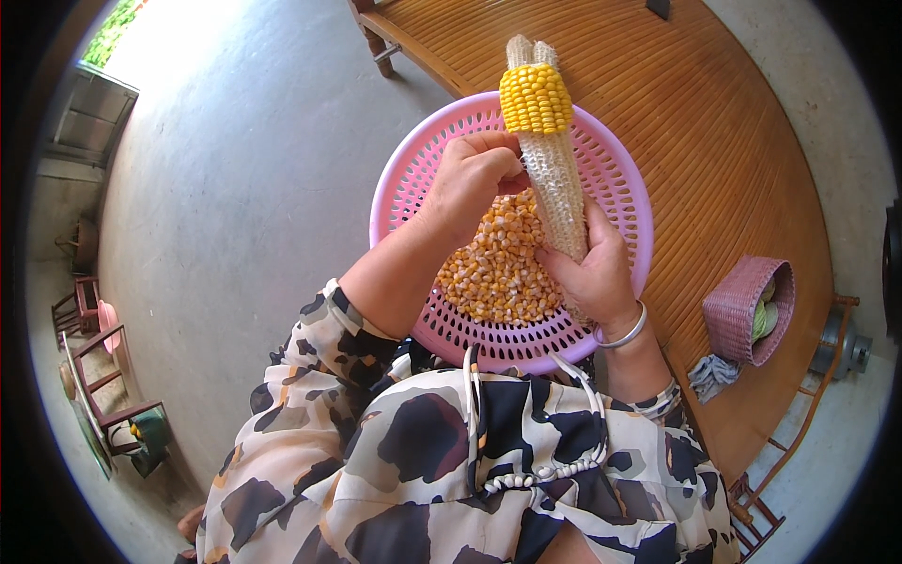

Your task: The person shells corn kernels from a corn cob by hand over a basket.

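Observation:
A long corn cob (554, 185) stands tilted over a pink plastic colander basket (384, 197). Most of it is stripped bare, with a band of yellow kernels (535, 99) around its upper part and a split, bare tip above. My right hand (599, 264) grips the cob's lower portion, thumb in front. Against the cob's left side, just under the kernel band, my left hand (479, 173) has its fingers curled; whether anything is inside them is hidden. Loose corn kernels (500, 271) form a heap in the basket below both hands.
A slatted wooden bench bed (705, 155) extends to the right. On it sit a pink woven basket (736, 310) with green-striped contents and a crumpled grey cloth (714, 374). Grey concrete floor (246, 176) lies to the left, with wooden chairs (106, 395) along the wall.

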A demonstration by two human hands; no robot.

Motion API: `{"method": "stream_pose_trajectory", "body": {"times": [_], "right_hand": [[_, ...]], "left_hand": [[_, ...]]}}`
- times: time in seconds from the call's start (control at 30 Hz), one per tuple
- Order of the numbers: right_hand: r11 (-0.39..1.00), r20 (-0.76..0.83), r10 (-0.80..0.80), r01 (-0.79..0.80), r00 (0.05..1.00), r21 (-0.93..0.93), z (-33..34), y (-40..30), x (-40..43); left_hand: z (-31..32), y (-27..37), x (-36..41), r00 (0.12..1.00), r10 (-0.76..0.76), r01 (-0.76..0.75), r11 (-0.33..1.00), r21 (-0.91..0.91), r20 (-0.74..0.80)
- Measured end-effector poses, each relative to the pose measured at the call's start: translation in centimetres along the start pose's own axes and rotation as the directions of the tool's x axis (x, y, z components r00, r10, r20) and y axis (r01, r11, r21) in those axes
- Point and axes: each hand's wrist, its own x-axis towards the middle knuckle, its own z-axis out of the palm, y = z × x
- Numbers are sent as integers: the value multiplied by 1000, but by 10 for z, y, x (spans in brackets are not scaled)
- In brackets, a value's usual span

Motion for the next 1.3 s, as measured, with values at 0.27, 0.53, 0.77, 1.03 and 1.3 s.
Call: {"method": "stream_pose_trajectory", "body": {"times": [0.27, 0.53, 0.77, 1.03, 1.3], "right_hand": [[998, 6, -51, 51, 999, 44, 1, 4, 2], [998, 14, -31, 30, 999, 58, 1, 4, 1], [995, 2, -13, 13, 1000, 102, 2, 4, 2], [1000, -19, 4, -4, 1000, -3, 1, 3, 2], [999, -22, -30, 31, 999, 24, 1, 0, 2]], "left_hand": [[3, 7, -2, 997, -51, 52, 999, 15, -63], [4, 4, -3, 998, 49, -44, 993, 109, -46], [-1, -8, 4, 985, 173, -172, 956, 236, 18], [-9, -18, 10, 955, 290, -284, 854, 436, 55], [-1, -6, 3, 990, 119, -128, 981, 143, 68]]}}
